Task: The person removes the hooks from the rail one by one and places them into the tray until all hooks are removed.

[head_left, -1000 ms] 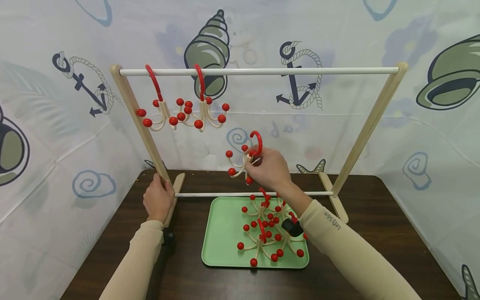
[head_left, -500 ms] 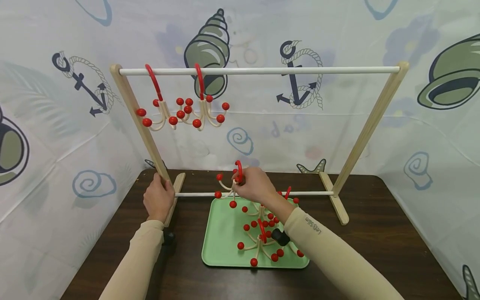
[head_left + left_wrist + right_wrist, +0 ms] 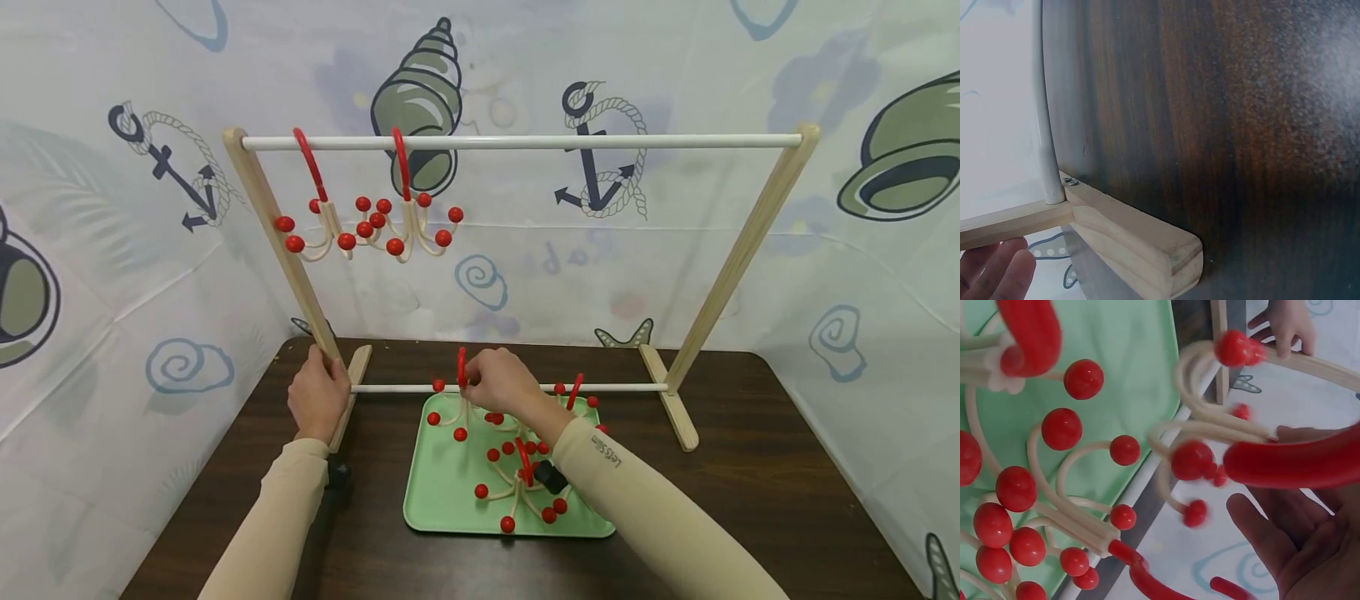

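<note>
My right hand point(image 3: 498, 382) pinches a hanger point(image 3: 461, 367) just below its red hook, over the back left of the green tray point(image 3: 438, 500). This hanger has curved cream arms tipped with red balls; its hook point(image 3: 1297, 459) crosses in front of my palm in the right wrist view. Several like it stand in the tray, one hanger point(image 3: 517, 487) near the front, partly covered by my sleeve. My left hand point(image 3: 318, 396) grips the left wooden post point(image 3: 288, 267) of a rack low down; its fingers point(image 3: 1013, 275) show behind the post in the left wrist view.
Two more hangers, a left one point(image 3: 326, 225) and a right one point(image 3: 408, 221), hang from the rack's white top rod point(image 3: 562, 142). A lower rod point(image 3: 622, 387) runs behind the tray. Wooden feet point(image 3: 670, 400) stand on the dark table point(image 3: 765, 500). A patterned cloth rises behind.
My right hand has brought the hanger down and to the left, from in front of the backdrop to the tray's back left. My left hand has stayed on the post.
</note>
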`<state>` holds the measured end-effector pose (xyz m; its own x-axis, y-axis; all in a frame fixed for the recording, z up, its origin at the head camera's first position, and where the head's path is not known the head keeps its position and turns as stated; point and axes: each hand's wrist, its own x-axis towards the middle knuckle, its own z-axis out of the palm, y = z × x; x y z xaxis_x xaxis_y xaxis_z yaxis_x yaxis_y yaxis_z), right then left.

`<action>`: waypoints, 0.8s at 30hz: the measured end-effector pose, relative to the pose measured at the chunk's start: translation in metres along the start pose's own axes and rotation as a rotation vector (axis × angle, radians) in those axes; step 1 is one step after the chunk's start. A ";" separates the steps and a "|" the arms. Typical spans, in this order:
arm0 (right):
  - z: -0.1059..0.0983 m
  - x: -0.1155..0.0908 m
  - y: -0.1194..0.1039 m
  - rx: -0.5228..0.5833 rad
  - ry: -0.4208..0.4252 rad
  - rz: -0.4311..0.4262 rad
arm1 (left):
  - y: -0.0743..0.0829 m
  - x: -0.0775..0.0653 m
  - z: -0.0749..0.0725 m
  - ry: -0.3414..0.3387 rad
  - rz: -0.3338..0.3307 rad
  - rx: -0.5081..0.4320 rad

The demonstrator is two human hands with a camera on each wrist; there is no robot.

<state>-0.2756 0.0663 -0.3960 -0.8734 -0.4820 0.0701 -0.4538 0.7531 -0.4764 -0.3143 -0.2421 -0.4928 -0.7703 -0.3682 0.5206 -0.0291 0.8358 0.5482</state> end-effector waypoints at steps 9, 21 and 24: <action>0.006 0.000 0.006 -0.027 -0.006 -0.040 | 0.000 -0.001 0.001 0.000 -0.007 -0.001; 0.015 0.007 0.015 -0.185 -0.005 0.003 | 0.002 0.000 0.001 -0.012 -0.011 -0.004; 0.018 0.007 0.016 -0.224 -0.020 0.023 | 0.002 0.000 0.001 -0.015 -0.011 -0.001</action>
<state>-0.2855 0.0667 -0.4193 -0.8811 -0.4709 0.0433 -0.4641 0.8434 -0.2707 -0.3151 -0.2398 -0.4922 -0.7792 -0.3712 0.5051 -0.0365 0.8313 0.5547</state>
